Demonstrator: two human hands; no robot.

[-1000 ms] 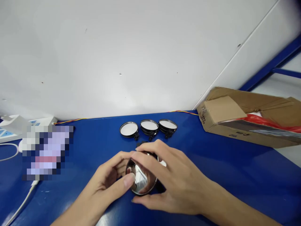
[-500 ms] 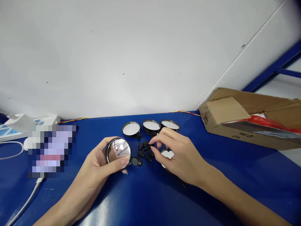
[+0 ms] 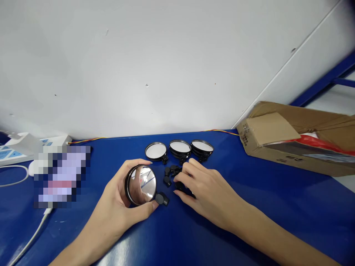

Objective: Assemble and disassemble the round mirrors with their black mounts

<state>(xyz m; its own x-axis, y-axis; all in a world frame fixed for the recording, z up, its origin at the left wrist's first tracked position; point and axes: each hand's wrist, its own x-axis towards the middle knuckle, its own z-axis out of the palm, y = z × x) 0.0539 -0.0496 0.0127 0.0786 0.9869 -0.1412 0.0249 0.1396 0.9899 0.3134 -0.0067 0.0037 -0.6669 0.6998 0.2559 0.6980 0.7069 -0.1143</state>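
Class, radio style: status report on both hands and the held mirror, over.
Left hand gripping round mirror. Right hand at small black parts, grip unclear. Those parts clutter the space between hands.

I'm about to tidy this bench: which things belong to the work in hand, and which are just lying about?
In the work:
mirror in the left hand
black fittings by the right hand
back mirrors, probably

Lying about:
power strip
white cable
wires
carton, though its contents may belong

Pale, screw-dotted wall (image 3: 177, 66) behind a glossy blue tabletop (image 3: 155, 236), blue metal frame (image 3: 318, 83) at right
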